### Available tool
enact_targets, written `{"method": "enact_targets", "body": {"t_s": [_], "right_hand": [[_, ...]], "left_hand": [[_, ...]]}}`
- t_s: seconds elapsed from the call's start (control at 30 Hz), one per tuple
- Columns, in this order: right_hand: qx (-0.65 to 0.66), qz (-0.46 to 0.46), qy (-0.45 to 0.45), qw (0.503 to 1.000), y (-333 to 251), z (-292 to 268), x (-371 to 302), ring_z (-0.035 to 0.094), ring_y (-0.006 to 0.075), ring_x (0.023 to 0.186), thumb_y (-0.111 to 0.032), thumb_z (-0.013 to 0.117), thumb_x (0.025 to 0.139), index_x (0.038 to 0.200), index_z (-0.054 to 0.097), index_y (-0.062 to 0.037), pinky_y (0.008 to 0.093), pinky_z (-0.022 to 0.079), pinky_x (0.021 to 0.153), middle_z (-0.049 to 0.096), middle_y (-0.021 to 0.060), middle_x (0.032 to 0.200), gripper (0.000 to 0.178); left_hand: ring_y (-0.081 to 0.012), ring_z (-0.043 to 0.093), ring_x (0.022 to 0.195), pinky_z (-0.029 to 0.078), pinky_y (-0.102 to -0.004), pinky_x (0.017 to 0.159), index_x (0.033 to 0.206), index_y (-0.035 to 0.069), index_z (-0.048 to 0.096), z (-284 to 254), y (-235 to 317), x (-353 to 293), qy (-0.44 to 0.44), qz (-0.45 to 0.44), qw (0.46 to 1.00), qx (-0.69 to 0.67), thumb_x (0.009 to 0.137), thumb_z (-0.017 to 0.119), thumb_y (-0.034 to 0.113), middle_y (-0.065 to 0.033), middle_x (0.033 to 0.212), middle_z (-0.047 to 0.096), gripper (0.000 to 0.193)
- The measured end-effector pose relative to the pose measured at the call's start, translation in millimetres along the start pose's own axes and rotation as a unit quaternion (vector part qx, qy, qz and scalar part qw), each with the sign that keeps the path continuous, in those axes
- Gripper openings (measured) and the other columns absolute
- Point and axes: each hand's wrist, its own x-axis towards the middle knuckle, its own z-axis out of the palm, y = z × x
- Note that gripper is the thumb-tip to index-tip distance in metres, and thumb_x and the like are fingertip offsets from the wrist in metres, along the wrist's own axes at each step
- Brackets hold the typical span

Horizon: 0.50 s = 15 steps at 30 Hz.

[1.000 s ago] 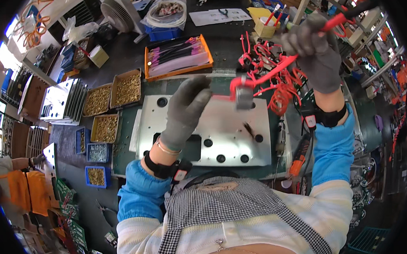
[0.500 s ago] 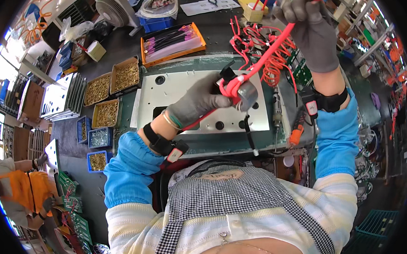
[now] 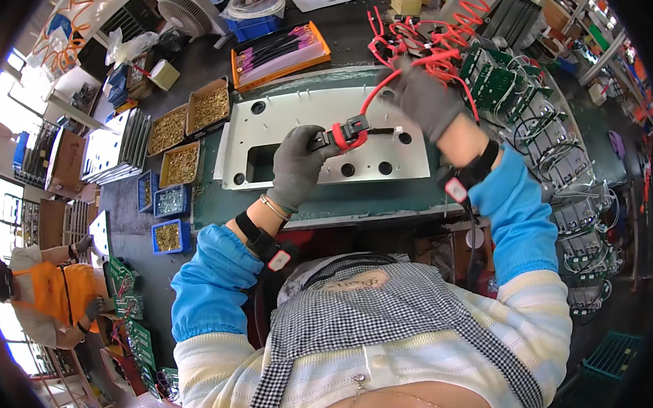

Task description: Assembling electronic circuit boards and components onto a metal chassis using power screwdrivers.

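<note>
Red tool (image 3: 349, 134) now lower over grey plate (image 3: 323, 134) — left hand (image 3: 299, 168) clamped on it — cluttered workbench (image 3: 326, 204).

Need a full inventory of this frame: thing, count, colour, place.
metal plate: 1, pale grey, bench centre
power tool: 1, red and black, over the plate
red cable: 1, tool up to right hand
orange tray: 1, behind the plate
screw boxes: several, brass contents, left of plate
blue bins: several, bench left edge
circuit boards: many, green, right
fan: 1, white, top
co-worker: 1, orange top, far left
left hand: grey glove, gripping tool
right hand: grey glove, holding cable
</note>
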Motion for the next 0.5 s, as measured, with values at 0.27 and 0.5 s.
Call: {"method": "enact_targets", "body": {"t_s": [0.27, 0.5], "right_hand": [[-0.101, -0.004, -0.095, 0.990, 92.2, 46.8, -51.0, 0.059, 0.0108, 0.076, -0.048, 0.037, 0.097, 0.095, 0.061, -0.0085, 0.0256, 0.048, 0.076, 0.062, 0.0030, 0.084, 0.046], [-0.382, 0.034, -0.186, 0.905, 75.6, 89.5, -92.3, 0.056, 0.0114, 0.070, -0.054, 0.034, 0.096, 0.086, 0.062, -0.0049, 0.0278, 0.045, 0.068, 0.060, 0.0025, 0.074, 0.057]], "left_hand": [[-0.0311, 0.060, 0.094, 0.049, -0.0365, 0.081, 0.116, 0.004, 0.054, -38.3, 4.3, -27.6, -0.083, 0.050, 0.992, 0.077, 0.073, 0.075, 0.016, -0.0166, 0.105, 0.059, 0.049], [-0.0384, 0.044, 0.123, 0.044, -0.0407, 0.098, 0.141, 0.009, 0.027, -117.5, 3.9, -57.4, -0.147, 0.180, 0.969, 0.080, 0.051, 0.087, 0.024, -0.0221, 0.143, 0.027, 0.109]]}}
